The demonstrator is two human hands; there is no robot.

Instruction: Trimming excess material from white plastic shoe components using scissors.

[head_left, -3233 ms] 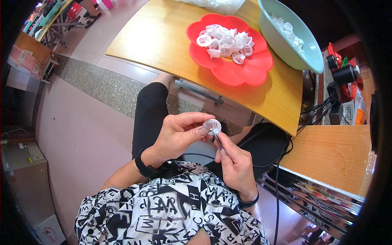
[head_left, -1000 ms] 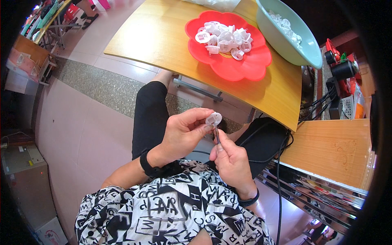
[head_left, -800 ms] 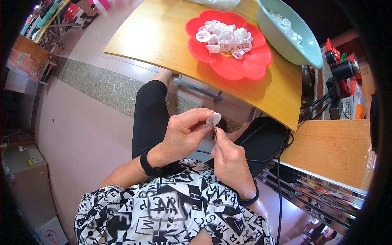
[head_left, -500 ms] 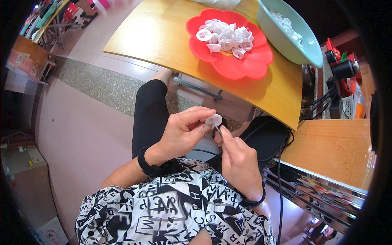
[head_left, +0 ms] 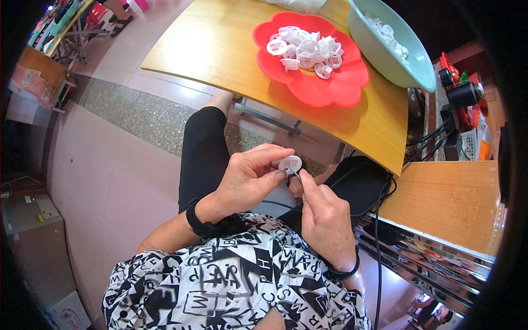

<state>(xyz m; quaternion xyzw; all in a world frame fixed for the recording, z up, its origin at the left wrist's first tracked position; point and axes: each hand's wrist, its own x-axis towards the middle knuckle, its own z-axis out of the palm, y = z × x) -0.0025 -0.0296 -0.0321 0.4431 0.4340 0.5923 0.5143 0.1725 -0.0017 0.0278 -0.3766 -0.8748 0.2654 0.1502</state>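
A small round white plastic part [head_left: 290, 164] is pinched between the thumb and fingers of my left hand [head_left: 248, 177], above my lap. My right hand [head_left: 325, 219] grips a thin metal tool [head_left: 296, 175] whose tip meets the part's face; most of its handle is hidden in the fingers, so its kind does not show. Beyond my hands, a red flower-shaped plate [head_left: 344, 91] on the wooden table [head_left: 206, 47] bears a heap of similar white parts [head_left: 308, 50].
A pale green basin [head_left: 421, 71] with more white pieces stands right of the plate. Further right are a black thread spool [head_left: 463, 94] and cables. A wooden-topped drawer unit [head_left: 445, 201] is beside my right arm. A black cable [head_left: 377, 247] hangs near my right wrist.
The white part has turned so more of its face shows, and the tool tip has moved onto that face. My right hand has shifted very slightly; the left keeps its hold.
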